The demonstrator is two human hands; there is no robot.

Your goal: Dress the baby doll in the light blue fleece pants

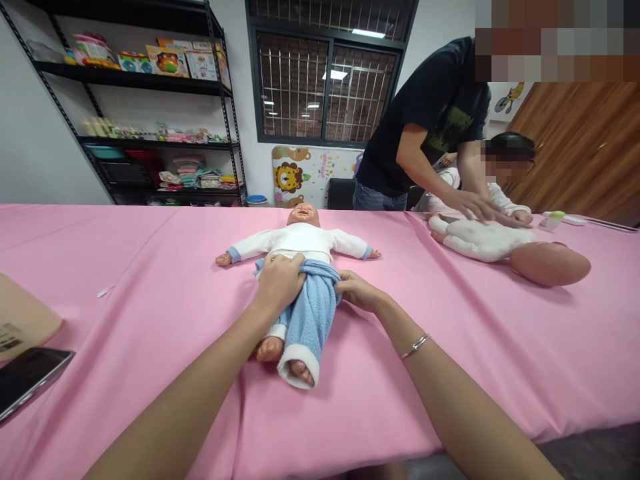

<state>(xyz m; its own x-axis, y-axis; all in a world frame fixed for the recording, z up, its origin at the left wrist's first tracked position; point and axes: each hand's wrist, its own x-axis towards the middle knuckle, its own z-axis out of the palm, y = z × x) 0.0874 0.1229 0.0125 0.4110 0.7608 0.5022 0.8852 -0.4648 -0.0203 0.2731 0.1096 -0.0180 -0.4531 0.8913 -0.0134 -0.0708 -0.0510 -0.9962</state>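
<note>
A baby doll (304, 215) lies on its back on the pink-covered table (165, 373), arms spread and feet toward me. It wears a white top (305, 238) with blue cuffs and light blue pants (316, 303) with white hems. My left hand (281, 280) grips the pants' waistband at the doll's belly, fingers curled over the cloth. At the other side of the waist, my right hand (357, 291) pinches the band's edge between thumb and fingers. Both doll feet poke out of the pant legs.
Across the table at right, a person in a dark shirt (425, 107) leans over a second doll (480, 240). A phone (33, 380) and a beige object (25, 317) lie at the left edge. Black shelves (145, 79) with toys and folded cloths stand behind.
</note>
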